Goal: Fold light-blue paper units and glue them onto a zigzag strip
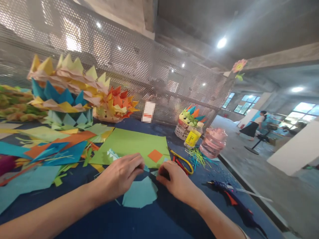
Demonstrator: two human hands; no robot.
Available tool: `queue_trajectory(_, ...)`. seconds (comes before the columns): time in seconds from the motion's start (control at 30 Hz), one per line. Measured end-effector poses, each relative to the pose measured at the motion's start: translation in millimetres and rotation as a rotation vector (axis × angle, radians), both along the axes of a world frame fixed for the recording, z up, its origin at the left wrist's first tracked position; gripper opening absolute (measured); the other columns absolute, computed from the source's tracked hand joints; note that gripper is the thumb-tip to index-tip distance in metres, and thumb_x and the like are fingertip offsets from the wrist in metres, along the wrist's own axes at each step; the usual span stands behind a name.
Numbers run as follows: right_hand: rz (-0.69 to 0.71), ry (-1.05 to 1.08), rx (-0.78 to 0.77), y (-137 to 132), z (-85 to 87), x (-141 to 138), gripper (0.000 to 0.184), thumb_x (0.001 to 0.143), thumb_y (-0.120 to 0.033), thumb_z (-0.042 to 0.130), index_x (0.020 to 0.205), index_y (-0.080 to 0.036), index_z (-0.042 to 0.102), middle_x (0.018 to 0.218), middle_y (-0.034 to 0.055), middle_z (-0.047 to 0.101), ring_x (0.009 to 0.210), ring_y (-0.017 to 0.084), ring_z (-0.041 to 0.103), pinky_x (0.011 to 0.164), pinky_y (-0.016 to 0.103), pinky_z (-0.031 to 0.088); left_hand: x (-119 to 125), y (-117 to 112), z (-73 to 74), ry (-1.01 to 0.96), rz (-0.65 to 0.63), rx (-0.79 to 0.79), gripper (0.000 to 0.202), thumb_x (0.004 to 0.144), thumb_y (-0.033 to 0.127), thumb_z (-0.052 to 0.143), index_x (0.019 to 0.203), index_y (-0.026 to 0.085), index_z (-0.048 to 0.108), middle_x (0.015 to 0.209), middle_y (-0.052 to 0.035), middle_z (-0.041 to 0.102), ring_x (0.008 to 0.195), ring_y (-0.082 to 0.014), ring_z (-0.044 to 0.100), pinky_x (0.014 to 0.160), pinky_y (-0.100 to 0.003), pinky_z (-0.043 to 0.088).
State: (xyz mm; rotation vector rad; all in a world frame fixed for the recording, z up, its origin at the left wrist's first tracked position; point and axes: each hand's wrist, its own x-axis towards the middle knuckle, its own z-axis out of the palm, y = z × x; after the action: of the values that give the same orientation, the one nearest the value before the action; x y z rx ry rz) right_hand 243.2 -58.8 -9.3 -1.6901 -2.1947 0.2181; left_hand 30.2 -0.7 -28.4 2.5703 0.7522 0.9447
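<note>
My left hand [121, 174] lies knuckles up on the dark blue table [154, 222], its fingers pressed together on a small light-blue paper piece [147, 169]. My right hand [174, 181] is curled beside it, fingertips pinching the same small paper from the right. Just below both hands lies a stack of teal paper squares [139, 196]. Behind the hands is a green paper sheet [132, 146] with a small orange square [155, 155] on it.
Large folded-paper crowns [62, 86] and loose coloured sheets [50, 149] fill the left. Scissors with yellow and red handles [183, 162], a glue gun [231, 197], a yellow-labelled bottle [192, 136], a pink jar [213, 142] and a basket of paper pieces [185, 124] sit right. A person stands far right.
</note>
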Motion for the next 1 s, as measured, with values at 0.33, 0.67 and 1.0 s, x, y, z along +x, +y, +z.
queue_trajectory(0.33,-0.067,0.039,0.050,0.0,3.0,-7.7,0.015,0.092,-0.022,0.040,0.081,-0.019,0.050,0.082,0.0035,0.058,0.077,0.017,0.054,0.065,0.027,0.041,0.1,-4.2,3.8,0.021,0.017,0.014,0.014,0.089,0.015,0.039,0.080,0.019,0.048,0.075,0.0006,0.052,0.070,-0.0142,0.051,0.062,-0.026,0.039)
queue_trajectory(0.67,-0.120,-0.058,0.098,3.8,-6.2,-10.4,0.020,0.091,-0.029,0.045,0.075,-0.020,0.052,0.077,0.0018,0.057,0.073,0.016,0.054,0.063,0.026,0.040,0.8,-4.9,1.4,0.038,0.024,-0.005,0.012,0.089,0.015,0.041,0.080,0.020,0.047,0.076,0.0003,0.051,0.070,-0.0145,0.050,0.062,-0.026,0.038)
queue_trajectory(1.0,-0.087,0.108,0.025,5.4,-9.6,-8.1,0.010,0.075,-0.019,0.066,0.077,-0.019,0.057,0.079,0.0009,0.060,0.076,0.016,0.054,0.064,0.025,0.041,0.1,-6.3,1.6,0.039,0.021,-0.027,0.013,0.090,0.015,0.040,0.080,0.020,0.047,0.076,0.0003,0.052,0.070,-0.0143,0.050,0.062,-0.026,0.038)
